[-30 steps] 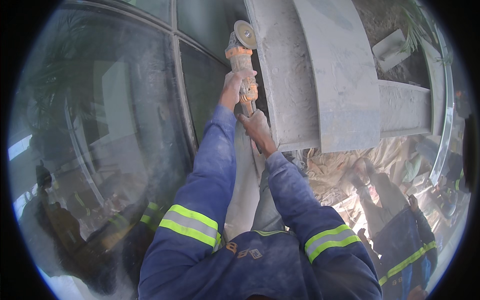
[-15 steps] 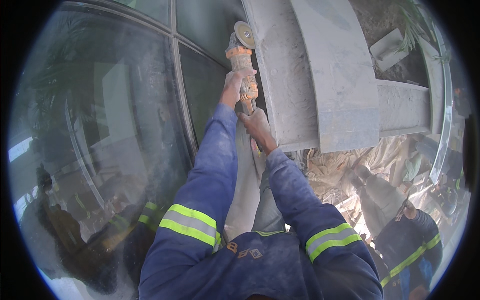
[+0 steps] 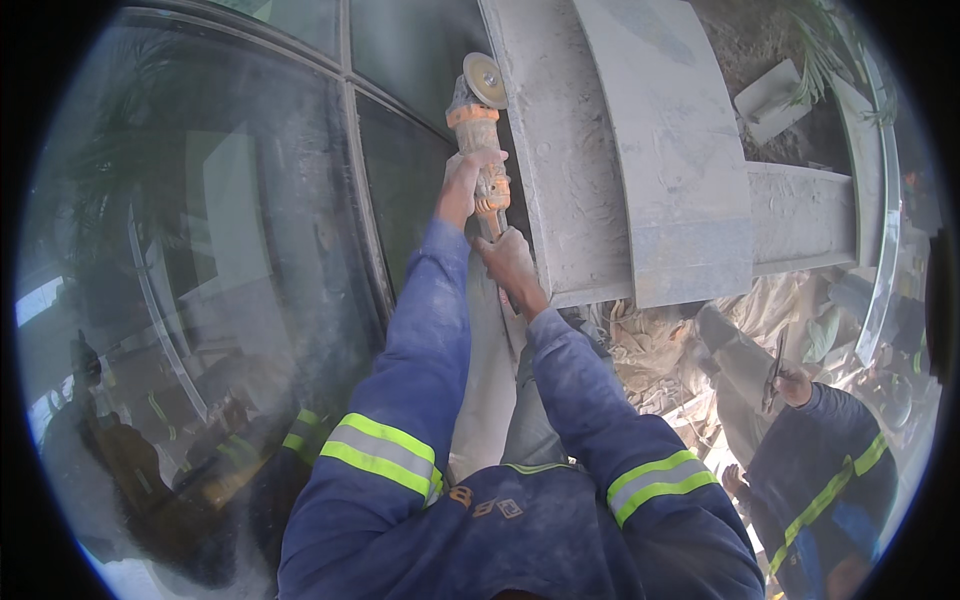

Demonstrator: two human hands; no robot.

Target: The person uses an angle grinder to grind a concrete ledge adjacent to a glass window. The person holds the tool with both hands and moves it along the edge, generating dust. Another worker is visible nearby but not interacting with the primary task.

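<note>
An orange, dust-coated angle grinder [image 3: 478, 130] stretches away from me, its round disc [image 3: 485, 80] at the edge of a dusty grey slab [image 3: 568, 150]. My left hand [image 3: 463, 185] wraps round the grinder's body. Behind it, my right hand [image 3: 510, 265] grips the rear end of the tool. Both hands are closed, and the fingers' undersides are hidden. I cannot tell whether the disc touches the slab.
Glass panes [image 3: 250, 230] in a metal frame [image 3: 362, 190] stand close on my left. A loose flat panel [image 3: 670, 150] lies across the slab. Crumpled sheeting [image 3: 650, 350] covers ground at the right, where another person [image 3: 825, 470] holds a thin dark object [image 3: 773, 375].
The grinder and both my hands have shifted slightly down and left in view, with the disc still by the slab's edge. The other person's hand has risen with the dark object.
</note>
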